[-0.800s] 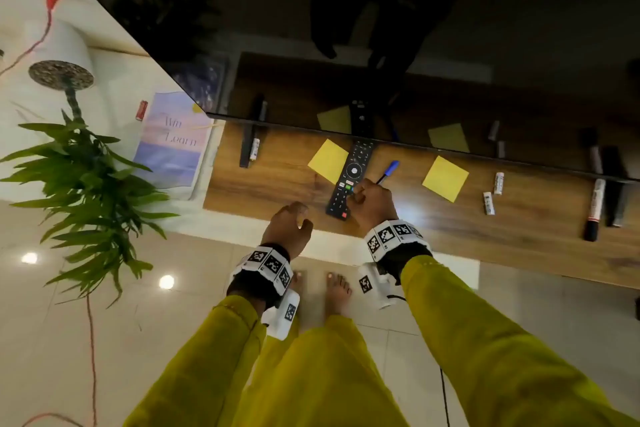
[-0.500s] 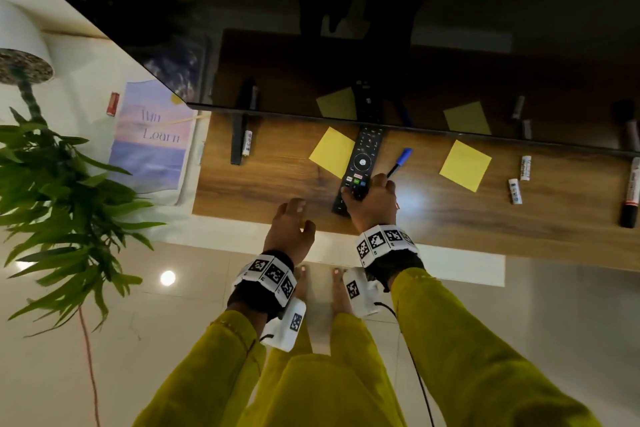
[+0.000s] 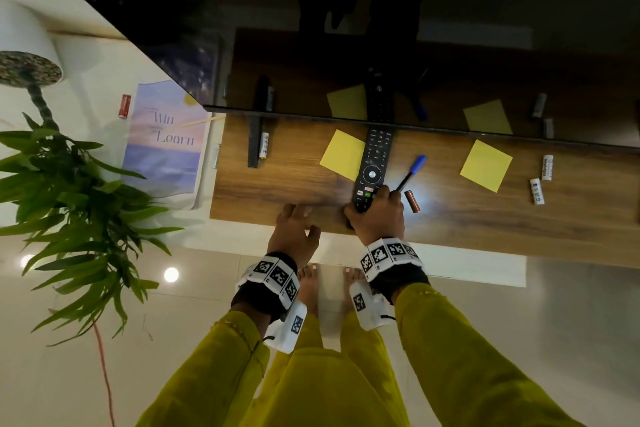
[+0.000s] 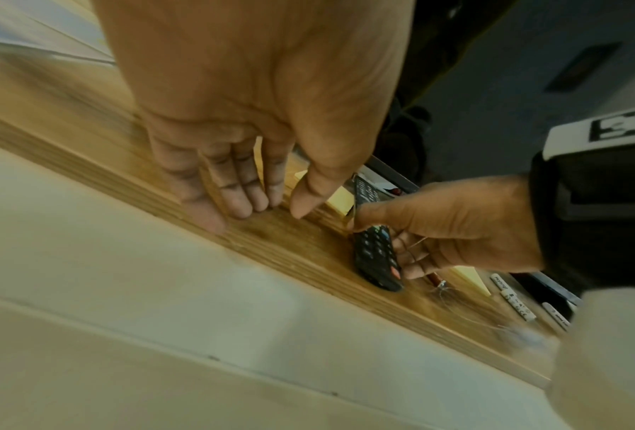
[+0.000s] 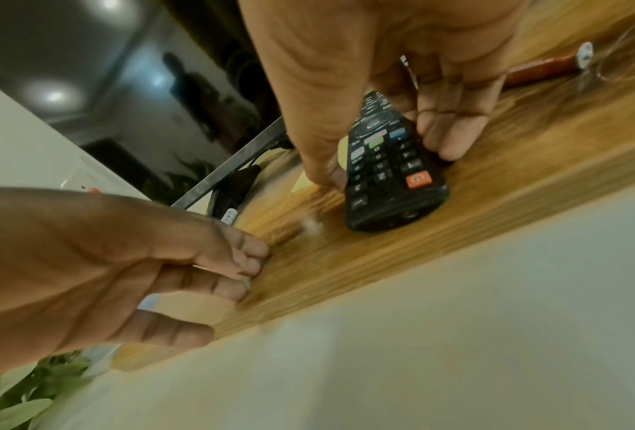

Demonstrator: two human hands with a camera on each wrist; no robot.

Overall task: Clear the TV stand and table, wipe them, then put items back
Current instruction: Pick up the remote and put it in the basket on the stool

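A black remote lies on the wooden TV stand, its far end under the TV's lower edge. My right hand grips its near end, thumb on the left side and fingers on the right, as the right wrist view shows. The remote still touches the wood. To its left, my left hand holds nothing, and its fingertips rest on the stand's front edge.
A blue-capped pen and a brown battery lie just right of the remote. Two yellow sticky notes, white batteries and a black TV foot also sit there. The TV screen overhangs. A plant stands left.
My right hand has settled lower on the remote's near end and closed round it. A brown battery now shows beside that hand. The left hand stays at the stand's edge.
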